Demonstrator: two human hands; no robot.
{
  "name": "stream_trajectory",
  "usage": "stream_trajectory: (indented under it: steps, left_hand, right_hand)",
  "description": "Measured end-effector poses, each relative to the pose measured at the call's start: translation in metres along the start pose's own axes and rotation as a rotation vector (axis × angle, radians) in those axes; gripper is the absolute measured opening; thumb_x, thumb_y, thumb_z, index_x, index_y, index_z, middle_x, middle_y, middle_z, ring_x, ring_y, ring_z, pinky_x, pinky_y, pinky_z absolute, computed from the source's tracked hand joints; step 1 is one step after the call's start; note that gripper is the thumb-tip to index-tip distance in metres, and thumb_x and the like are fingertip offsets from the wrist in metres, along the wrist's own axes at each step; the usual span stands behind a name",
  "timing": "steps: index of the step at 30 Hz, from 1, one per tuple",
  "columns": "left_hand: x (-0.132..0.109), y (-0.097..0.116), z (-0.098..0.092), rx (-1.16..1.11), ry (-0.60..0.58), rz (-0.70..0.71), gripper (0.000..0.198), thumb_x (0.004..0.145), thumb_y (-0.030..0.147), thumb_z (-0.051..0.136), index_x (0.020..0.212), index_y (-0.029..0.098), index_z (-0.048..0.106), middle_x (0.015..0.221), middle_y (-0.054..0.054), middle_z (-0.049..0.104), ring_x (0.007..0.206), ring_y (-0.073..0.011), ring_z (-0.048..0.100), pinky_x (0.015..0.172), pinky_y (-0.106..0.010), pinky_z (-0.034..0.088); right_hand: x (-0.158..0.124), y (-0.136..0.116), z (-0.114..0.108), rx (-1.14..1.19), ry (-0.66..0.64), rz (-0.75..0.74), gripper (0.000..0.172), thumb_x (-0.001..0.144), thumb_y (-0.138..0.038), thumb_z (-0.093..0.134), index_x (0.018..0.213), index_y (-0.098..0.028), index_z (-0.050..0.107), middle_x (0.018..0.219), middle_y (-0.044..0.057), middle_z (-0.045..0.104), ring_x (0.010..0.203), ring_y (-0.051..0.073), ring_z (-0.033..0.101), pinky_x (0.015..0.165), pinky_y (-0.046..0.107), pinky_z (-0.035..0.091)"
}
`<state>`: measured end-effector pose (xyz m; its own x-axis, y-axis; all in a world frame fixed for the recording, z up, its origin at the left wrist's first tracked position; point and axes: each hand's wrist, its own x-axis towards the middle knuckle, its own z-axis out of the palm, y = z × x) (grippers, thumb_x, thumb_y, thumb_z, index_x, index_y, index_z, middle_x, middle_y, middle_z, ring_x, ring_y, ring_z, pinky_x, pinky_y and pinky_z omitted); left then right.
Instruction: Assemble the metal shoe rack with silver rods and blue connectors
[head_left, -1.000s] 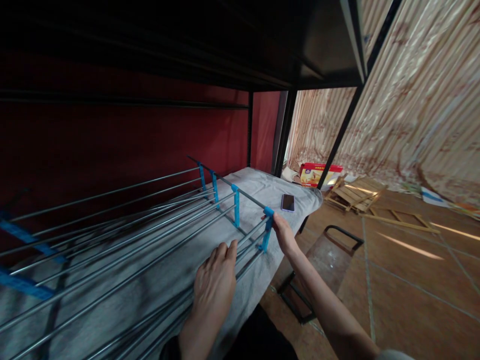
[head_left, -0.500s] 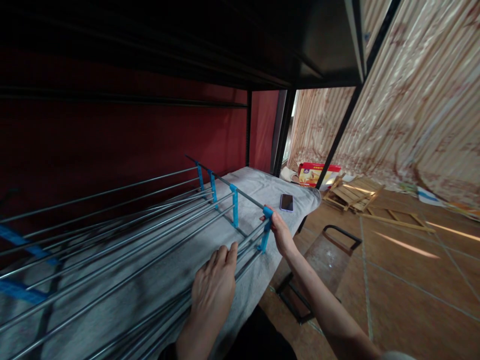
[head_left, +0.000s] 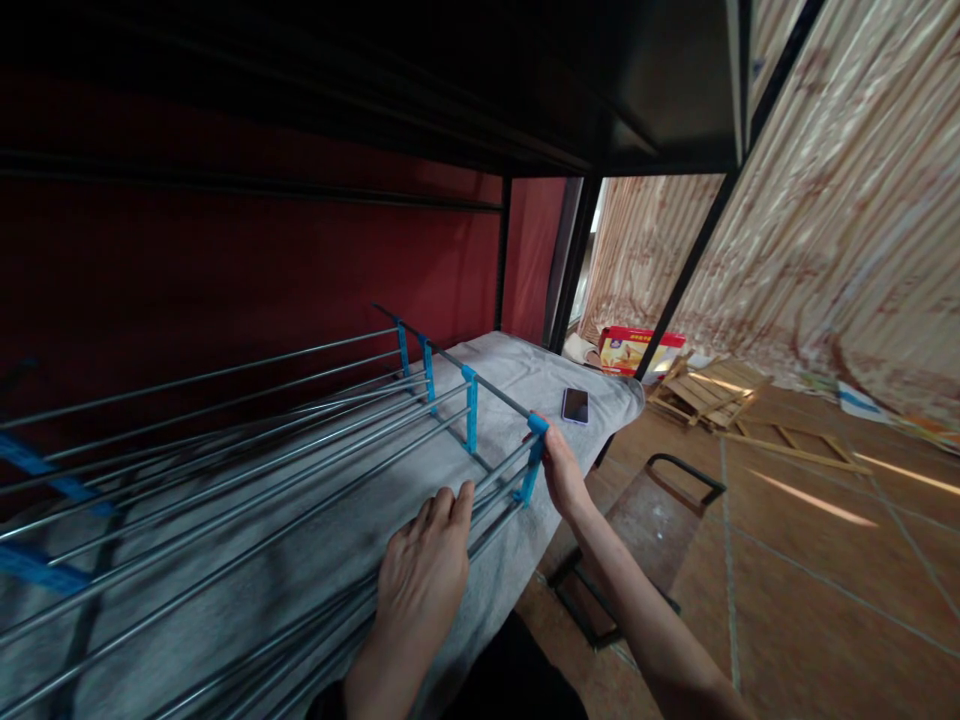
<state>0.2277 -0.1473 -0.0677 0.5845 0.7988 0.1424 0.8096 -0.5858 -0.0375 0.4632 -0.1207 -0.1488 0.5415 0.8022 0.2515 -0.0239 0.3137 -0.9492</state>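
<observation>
A rack of thin grey metal rods with blue plastic connectors lies along the grey cloth (head_left: 517, 365). My right hand (head_left: 561, 468) is closed around the blue connector (head_left: 533, 470) at the rack's near right corner; its fingers are partly hidden behind it. My left hand (head_left: 427, 570) curls over the metal rods (head_left: 491, 515) just left of that corner, back of the hand up, thumb out of sight. More blue connectors (head_left: 470, 410) stand along the crossbar (head_left: 501, 396). Others, such as the blue connector (head_left: 45, 570), are at the far left.
A phone (head_left: 576, 405) lies on the cloth beyond my right hand. Overhead is a dark shelf (head_left: 660, 100) on black posts. On the tiled floor are a black-framed stool (head_left: 652, 525), wooden slatted pieces (head_left: 716, 390) and a red and yellow box (head_left: 637, 350).
Both hands keep their hold on the rack and have barely moved. The view has shifted slightly.
</observation>
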Motion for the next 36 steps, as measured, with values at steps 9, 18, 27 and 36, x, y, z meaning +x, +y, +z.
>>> stream_trajectory:
  steps: [9,18,27,36]
  left_hand:
    - [-0.003,0.001,0.002,-0.013,0.03,0.018,0.056,0.095,0.003,0.037,0.145,0.021,0.053,0.118,-0.011,0.069,0.097,-0.021,0.07,0.081,-0.033,0.057]
    - [-0.004,0.002,0.004,0.0,0.084,0.043,0.055,0.092,0.001,0.039,0.141,0.019,0.057,0.114,-0.01,0.07,0.097,-0.0218,0.07,0.081,-0.033,0.057]
    - [-0.004,0.006,0.01,-0.001,0.115,0.037,0.054,0.092,-0.001,0.04,0.139,0.017,0.057,0.117,-0.009,0.07,0.101,-0.0217,0.068,0.083,-0.034,0.058]
    - [-0.03,-0.001,-0.013,-0.13,0.246,0.056,0.055,0.098,0.013,0.046,0.152,0.025,0.043,0.132,-0.009,0.063,0.119,-0.0236,0.062,0.102,-0.04,0.053]
  right_hand:
    - [-0.001,0.0,0.0,0.003,0.012,-0.014,0.062,0.091,-0.07,0.052,0.127,-0.022,0.067,0.101,0.006,0.071,0.107,0.027,0.061,0.093,0.041,0.049]
    - [-0.003,0.002,0.0,-0.028,0.0,-0.029,0.066,0.092,-0.072,0.047,0.131,-0.023,0.066,0.101,0.006,0.072,0.106,0.028,0.062,0.091,0.041,0.049]
    - [-0.004,0.009,-0.001,-0.027,0.021,0.021,0.066,0.093,-0.072,0.048,0.136,-0.024,0.064,0.106,0.005,0.075,0.108,0.027,0.063,0.101,0.042,0.045]
    - [-0.006,-0.01,-0.004,0.12,0.011,0.158,0.072,0.087,-0.08,0.049,0.126,-0.022,0.068,0.114,0.01,0.075,0.117,0.03,0.066,0.105,0.046,0.045]
